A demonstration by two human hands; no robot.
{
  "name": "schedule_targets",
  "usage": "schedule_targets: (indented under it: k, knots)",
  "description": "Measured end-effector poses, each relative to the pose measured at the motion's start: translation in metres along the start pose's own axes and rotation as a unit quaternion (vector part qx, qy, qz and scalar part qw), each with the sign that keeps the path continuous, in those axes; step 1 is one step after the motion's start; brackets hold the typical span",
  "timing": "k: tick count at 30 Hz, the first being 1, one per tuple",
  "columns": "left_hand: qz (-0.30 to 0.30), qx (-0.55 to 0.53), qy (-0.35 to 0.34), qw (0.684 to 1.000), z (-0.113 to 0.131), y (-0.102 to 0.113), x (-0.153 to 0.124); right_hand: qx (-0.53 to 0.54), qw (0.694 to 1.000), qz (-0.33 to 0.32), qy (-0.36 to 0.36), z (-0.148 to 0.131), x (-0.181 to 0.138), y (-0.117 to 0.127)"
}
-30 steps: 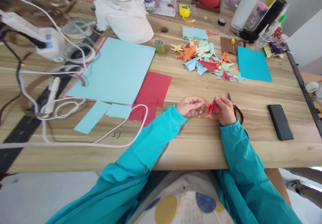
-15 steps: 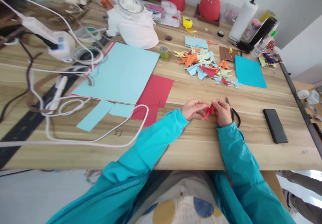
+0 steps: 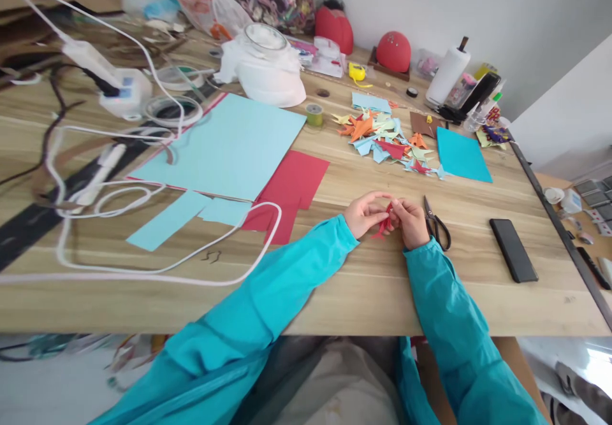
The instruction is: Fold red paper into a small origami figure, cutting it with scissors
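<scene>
A small red folded paper piece (image 3: 384,223) is pinched between both hands above the near middle of the table. My left hand (image 3: 366,215) grips it from the left, thumb and fingers closed together. From the right, my right hand (image 3: 410,222) presses its thumb and fingers on the same paper, hiding part of it. Black-handled scissors (image 3: 437,226) lie just right of my right hand. Beyond the hands spreads a pile of folded paper cranes (image 3: 363,127) in orange, pale blue, pale green and red.
Light blue sheets (image 3: 229,144) and red paper (image 3: 301,180) lie at the left, crossed by a white cable (image 3: 248,278). A bright blue paper square (image 3: 461,154) rests beside the pile. A black phone (image 3: 513,250) lies right; a white cap (image 3: 270,74) sits at the back.
Both hands have drawn closer together around the red paper, and more of it is covered now. The head view has shifted, showing more of the table's back.
</scene>
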State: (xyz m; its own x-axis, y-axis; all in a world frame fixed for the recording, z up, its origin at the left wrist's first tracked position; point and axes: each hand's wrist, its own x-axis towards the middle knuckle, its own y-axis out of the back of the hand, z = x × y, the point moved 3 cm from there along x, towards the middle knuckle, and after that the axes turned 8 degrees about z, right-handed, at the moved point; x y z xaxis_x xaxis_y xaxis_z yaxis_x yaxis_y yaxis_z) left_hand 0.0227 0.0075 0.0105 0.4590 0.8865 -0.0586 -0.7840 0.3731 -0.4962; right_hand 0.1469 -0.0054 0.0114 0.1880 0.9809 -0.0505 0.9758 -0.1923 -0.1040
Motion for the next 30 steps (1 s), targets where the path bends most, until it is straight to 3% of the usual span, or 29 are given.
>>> schedule_targets:
  k: [4, 9, 14, 20, 23, 30]
  knots:
    - [0.070, 0.014, -0.049, 0.996, 0.002, 0.009, 0.003, -0.014, 0.997, 0.001, 0.076, -0.008, -0.006, 0.000]
    - [0.141, 0.098, -0.067, 0.983, 0.000, 0.020, 0.008, -0.130, 0.975, -0.071, 0.165, -0.014, -0.016, -0.003]
    - [0.120, 0.085, -0.013, 0.989, -0.003, 0.018, 0.008, -0.229, 0.942, -0.028, 0.243, -0.016, -0.018, 0.001]
    - [0.105, 0.120, -0.030, 0.987, 0.002, 0.015, 0.008, -0.243, 0.937, 0.000, 0.251, -0.015, -0.018, 0.007]
    - [0.127, 0.126, 0.011, 0.984, 0.003, 0.015, 0.007, -0.249, 0.936, 0.011, 0.248, -0.015, -0.019, 0.007]
    - [0.110, 0.045, 0.087, 0.989, 0.005, 0.013, 0.005, -0.256, 0.936, 0.041, 0.237, -0.018, -0.022, 0.005]
